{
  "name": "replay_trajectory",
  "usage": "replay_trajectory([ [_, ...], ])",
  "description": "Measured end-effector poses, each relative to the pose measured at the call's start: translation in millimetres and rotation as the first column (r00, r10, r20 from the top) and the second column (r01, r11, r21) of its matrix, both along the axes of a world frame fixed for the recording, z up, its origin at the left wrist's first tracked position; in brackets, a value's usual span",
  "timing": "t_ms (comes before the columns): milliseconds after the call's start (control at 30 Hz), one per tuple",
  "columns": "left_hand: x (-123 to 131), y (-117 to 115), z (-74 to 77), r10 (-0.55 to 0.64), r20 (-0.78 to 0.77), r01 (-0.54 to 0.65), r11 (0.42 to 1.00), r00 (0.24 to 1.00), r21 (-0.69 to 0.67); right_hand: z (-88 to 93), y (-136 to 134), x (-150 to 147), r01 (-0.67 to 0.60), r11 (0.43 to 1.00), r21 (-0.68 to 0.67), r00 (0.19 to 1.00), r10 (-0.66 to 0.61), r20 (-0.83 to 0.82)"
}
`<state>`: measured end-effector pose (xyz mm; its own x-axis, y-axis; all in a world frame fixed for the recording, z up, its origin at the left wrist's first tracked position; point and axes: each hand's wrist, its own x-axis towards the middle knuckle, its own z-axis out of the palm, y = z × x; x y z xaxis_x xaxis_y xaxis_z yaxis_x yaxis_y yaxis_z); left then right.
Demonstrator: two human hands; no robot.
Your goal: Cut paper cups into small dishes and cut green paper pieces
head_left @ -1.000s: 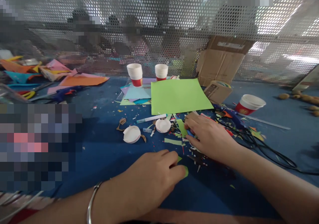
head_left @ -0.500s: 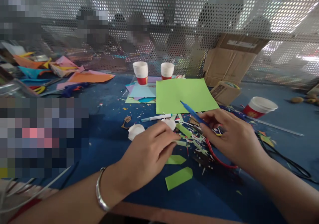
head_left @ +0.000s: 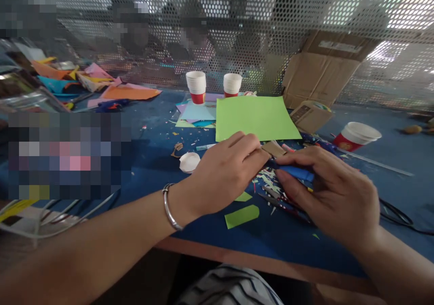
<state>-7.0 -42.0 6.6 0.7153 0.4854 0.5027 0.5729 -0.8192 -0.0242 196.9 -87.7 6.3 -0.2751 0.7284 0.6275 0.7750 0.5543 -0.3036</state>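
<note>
A blue marker (head_left: 295,172) lies between the thumb and fingers of my right hand (head_left: 334,192). At the marker's left end, the closed fingers of my left hand (head_left: 228,173) pinch its tip; they partly hide that end. Below my hands lie a green paper strip with a trimmed end (head_left: 242,216) and another green piece (head_left: 243,197), partly covered. Scissors (head_left: 274,199) rest among paper scraps under my right hand. A white paper disc (head_left: 190,162) is left of my left hand, close to a light-coloured pen (head_left: 205,147) that the hand partly covers.
A large green sheet (head_left: 256,117) lies beyond my hands. Stacked paper cups (head_left: 196,88) and a second stack (head_left: 232,84) stand behind. A tilted cup (head_left: 357,135) and cardboard box (head_left: 323,69) are at right. Coloured papers (head_left: 132,93) lie at left, before a perforated metal screen (head_left: 210,29).
My left hand has moved right and up to the marker's end. My right hand has turned the marker, which now lies nearly level. The view has tilted down, showing striped cloth below the table edge.
</note>
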Motion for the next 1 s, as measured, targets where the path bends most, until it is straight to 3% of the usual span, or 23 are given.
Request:
replay_trajectory([
  [167, -9, -10, 4.3, -0.105, 0.157, 0.131, 0.977, 0.982, -0.166, -0.4, -13, 3, 0.078, 0.997, -0.005, 0.997, -0.078, 0.021],
  [333, -28, -7, 5.1, -0.174, 0.04, 0.169, 0.838, 0.984, -0.519, -9.7, -40, 8, 0.128, 0.985, -0.118, 0.991, -0.13, -0.011],
  [433, -31, -2, -0.3, -0.189, 0.006, 0.151, 0.768, 0.982, -0.623, -17.8, -54, 10, 0.162, 0.97, -0.182, 0.987, -0.163, 0.013],
  [533, -28, 1, -8.3, -0.194, 0.034, 0.168, 0.735, 0.981, -0.658, -23.1, -59, 14, 0.131, 0.974, -0.186, 0.99, -0.12, 0.071],
  [667, -24, 3, -16.2, -0.184, 0.028, 0.156, 0.735, 0.983, -0.659, -24.9, -58, 18, 0.102, 0.978, -0.182, 0.99, -0.081, 0.118],
  [1000, -22, 9, -20.8, -0.201, 0.0, 0.144, 0.698, 0.98, -0.701, -27.7, -50, 19, -0.003, 0.972, -0.236, 0.984, 0.045, 0.173],
])
